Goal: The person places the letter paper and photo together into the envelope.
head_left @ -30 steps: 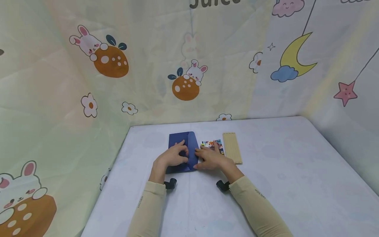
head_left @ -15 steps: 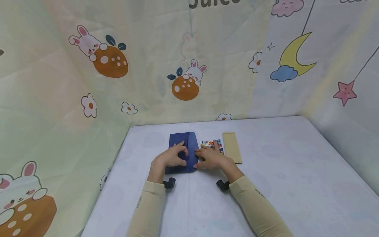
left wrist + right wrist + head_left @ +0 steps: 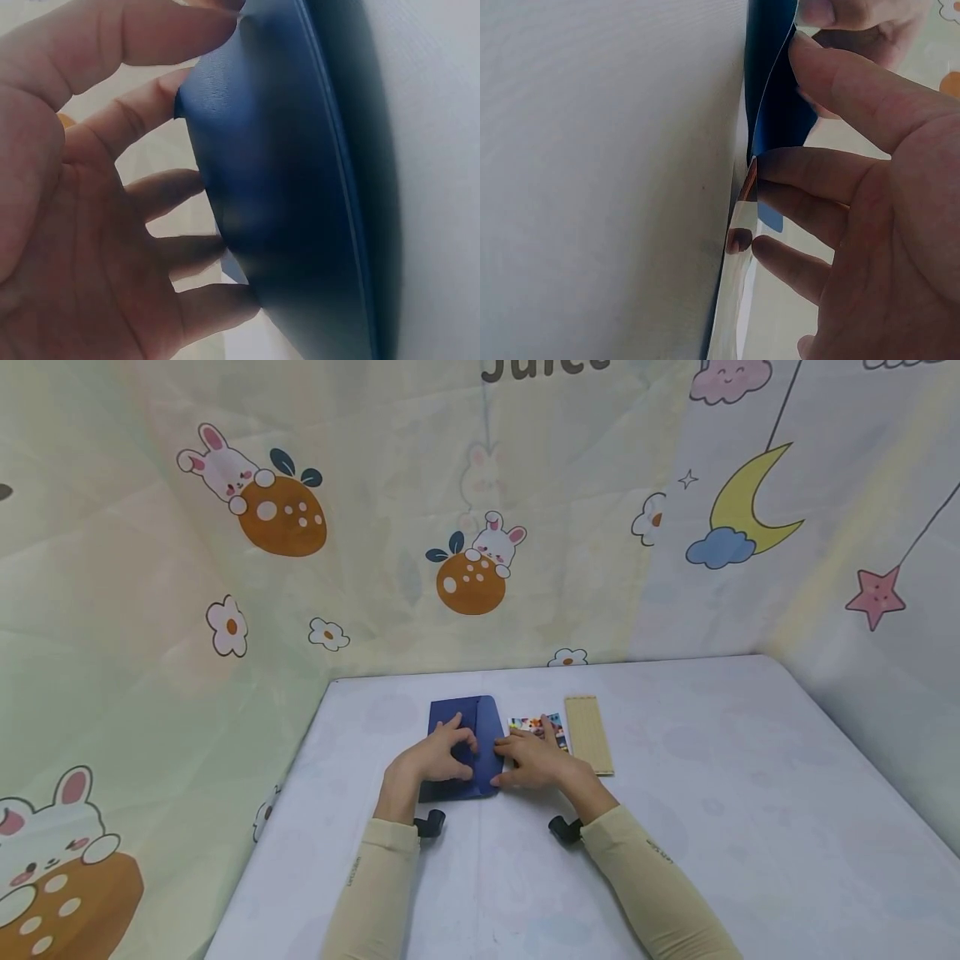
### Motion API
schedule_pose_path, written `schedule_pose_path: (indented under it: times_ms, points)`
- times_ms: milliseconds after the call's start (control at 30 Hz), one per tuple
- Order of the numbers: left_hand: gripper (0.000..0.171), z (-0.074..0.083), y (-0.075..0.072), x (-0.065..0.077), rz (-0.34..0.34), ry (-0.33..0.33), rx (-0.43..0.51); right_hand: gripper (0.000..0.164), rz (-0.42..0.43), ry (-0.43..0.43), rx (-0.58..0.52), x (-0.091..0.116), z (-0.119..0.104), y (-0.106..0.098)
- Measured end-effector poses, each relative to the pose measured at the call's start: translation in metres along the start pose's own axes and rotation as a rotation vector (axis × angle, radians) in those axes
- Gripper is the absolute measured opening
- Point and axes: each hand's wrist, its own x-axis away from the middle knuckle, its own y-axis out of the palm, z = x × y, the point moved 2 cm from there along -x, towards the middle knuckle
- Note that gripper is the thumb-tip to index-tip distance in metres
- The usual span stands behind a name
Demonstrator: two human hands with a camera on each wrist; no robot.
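Note:
A dark blue envelope-style folder [image 3: 452, 706] lies on the table with its flap [image 3: 490, 727] along the right side. My left hand [image 3: 435, 756] rests on it, fingertips touching its surface and fingers spread; in the left wrist view these fingers meet the blue folder [image 3: 292, 195]. At the flap's right edge is my right hand [image 3: 536, 762], its thumb and fingertips touching there. Seen from the right wrist, the folder's edge [image 3: 776, 90] meets the right thumb. A colourful picture card [image 3: 557, 722] lies partly hidden beneath the right hand.
Right of the card lies a tan ribbed rectangular panel [image 3: 588, 735]. The white-covered table [image 3: 705, 827] reaches a cartoon-printed cloth backdrop [image 3: 375, 568] behind and at both sides. Black wrist camera mounts [image 3: 430, 824] sit below the hands.
My left hand has shifted slightly left over the folder, and its index finger has moved a little. The right hand, the card and the tan panel have stayed in place.

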Motion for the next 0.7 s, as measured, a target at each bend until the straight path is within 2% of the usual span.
schedule_pose_path:
  times_ms: [267, 700]
  points:
    - [0.039, -0.0012, -0.0032, 0.0009, -0.001, 0.019, 0.048, 0.068, 0.003, -0.007, -0.009, -0.0004, 0.001, 0.0009]
    - [0.045, -0.0031, -0.0059, 0.0028, 0.094, 0.028, -0.013, 0.068, -0.001, -0.017, 0.011, -0.0001, 0.0007, 0.0006]
